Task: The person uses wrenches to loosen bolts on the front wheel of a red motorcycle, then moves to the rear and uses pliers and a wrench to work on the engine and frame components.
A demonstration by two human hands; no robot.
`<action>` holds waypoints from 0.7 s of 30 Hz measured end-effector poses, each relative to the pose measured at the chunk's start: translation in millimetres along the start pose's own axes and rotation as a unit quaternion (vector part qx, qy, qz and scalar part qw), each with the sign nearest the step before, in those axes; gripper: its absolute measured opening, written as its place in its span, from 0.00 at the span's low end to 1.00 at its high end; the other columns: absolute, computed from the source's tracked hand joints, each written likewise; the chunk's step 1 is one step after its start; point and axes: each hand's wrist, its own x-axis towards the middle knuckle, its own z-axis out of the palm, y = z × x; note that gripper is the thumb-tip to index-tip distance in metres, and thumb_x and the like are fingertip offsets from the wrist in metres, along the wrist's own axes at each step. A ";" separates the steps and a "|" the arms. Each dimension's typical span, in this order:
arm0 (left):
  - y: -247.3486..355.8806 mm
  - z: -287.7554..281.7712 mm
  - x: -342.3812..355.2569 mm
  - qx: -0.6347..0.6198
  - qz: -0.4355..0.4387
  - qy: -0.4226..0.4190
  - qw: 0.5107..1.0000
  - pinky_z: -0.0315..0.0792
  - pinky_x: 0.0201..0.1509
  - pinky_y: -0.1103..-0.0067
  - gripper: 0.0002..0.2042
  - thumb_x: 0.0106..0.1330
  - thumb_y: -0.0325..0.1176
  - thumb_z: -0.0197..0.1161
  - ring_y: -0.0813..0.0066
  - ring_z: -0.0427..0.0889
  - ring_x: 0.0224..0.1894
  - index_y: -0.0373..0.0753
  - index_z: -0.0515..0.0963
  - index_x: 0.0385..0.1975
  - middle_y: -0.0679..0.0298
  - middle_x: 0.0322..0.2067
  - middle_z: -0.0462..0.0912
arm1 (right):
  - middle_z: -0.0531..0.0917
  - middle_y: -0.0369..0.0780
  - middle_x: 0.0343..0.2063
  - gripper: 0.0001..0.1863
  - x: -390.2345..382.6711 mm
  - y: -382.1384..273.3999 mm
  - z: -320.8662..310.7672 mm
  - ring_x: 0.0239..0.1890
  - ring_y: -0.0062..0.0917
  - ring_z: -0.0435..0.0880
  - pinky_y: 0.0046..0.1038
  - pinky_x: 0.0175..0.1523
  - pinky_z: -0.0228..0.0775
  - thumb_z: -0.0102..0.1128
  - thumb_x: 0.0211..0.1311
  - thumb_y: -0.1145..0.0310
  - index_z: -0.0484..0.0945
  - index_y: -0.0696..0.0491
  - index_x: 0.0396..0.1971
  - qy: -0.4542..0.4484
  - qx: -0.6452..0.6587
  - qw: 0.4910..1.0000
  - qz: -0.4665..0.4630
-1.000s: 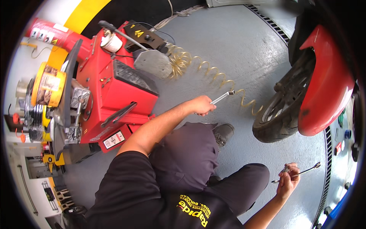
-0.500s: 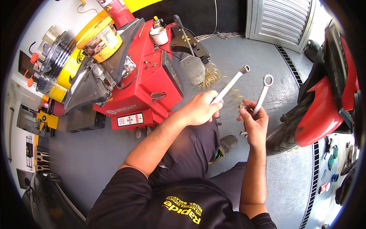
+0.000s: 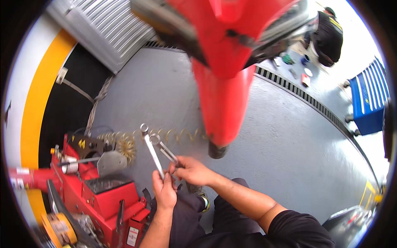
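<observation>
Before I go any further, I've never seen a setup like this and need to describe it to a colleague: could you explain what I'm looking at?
There is no robot: these are a person's bare hands. The view comes from the left of two fisheye cameras on the person's head, looking down, so straight edges bend. The left hand holds a long wrench; the right hand holds a ring-ended wrench. A coiled hose stretches across the grey floor, between a red machine and a red motorcycle.
</observation>
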 end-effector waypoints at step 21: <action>292.8 3.9 -296.5 0.222 -0.021 -0.381 0.897 0.75 0.42 0.66 0.21 0.63 0.41 0.63 0.55 0.83 0.38 0.33 0.64 0.44 0.49 0.34 0.81 | 0.71 0.37 0.30 0.16 -288.1 -221.7 220.9 0.31 0.22 0.71 0.26 0.37 0.69 0.50 0.69 0.55 0.73 0.54 0.42 0.412 0.106 0.899 0.104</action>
